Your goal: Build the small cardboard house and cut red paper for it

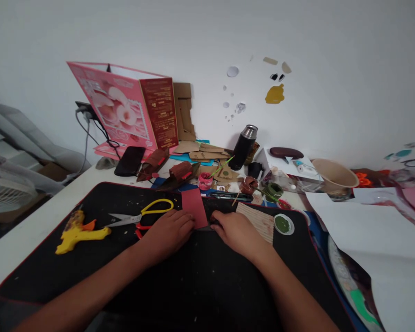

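Note:
A small rectangle of dark red paper [194, 208] lies on the black mat in front of me. My left hand [171, 230] has its fingers curled together at the paper's lower left edge, gripping it there. Just right of the paper, my right hand [238, 231] is closed with thumb and fingers drawn in; what they hold is hidden. A thin dark strip [204, 228] shows along the paper's lower edge between the hands. Scissors with yellow and red handles [141, 216] lie by my left hand, partly under it. Corrugated cardboard [257, 221] lies beside my right hand.
A yellow glue gun [79, 234] rests on the mat's left. Green paint fills a small dish [284, 224] at right. Behind are a phone [129, 161], paint pots [205, 181], a black flask [242, 147], cardboard scraps, a pink box [124, 108] and a paper bowl [335, 174].

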### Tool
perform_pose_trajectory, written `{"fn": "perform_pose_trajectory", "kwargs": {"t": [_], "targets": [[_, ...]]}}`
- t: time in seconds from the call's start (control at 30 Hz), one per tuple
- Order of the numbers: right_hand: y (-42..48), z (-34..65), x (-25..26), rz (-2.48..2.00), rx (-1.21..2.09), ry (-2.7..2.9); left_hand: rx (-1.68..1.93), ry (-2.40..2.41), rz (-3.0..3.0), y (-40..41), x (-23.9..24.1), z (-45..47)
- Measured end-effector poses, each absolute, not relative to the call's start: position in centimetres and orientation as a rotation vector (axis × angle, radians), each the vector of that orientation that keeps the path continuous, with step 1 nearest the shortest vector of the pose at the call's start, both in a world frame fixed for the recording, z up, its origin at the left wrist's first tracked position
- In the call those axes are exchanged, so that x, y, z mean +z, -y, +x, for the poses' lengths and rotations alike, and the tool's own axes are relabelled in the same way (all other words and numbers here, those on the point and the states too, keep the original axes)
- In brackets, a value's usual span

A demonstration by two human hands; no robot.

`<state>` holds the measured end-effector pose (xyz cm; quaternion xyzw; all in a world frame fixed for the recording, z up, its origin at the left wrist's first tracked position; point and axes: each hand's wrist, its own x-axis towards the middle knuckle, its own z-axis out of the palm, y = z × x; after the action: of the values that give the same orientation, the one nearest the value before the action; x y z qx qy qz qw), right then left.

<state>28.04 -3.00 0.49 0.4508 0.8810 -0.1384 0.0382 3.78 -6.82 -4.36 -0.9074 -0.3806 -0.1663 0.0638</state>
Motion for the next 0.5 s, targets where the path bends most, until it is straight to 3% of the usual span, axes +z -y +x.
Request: {"fn": "perform_pose_trajectory", "kwargs": {"t": [0.37, 0.5], "targets": [[3.50, 28.25, 1.12, 1.159, -0.638, -2.782, -0.481, 1.261, -2.814, 6.12, -3.79, 3.46], [3.51, 28.16, 1.01, 1.271, -0.589, -2.769, -0.514, 1.297, -2.823, 6.18, -3.73, 3.45]]}}
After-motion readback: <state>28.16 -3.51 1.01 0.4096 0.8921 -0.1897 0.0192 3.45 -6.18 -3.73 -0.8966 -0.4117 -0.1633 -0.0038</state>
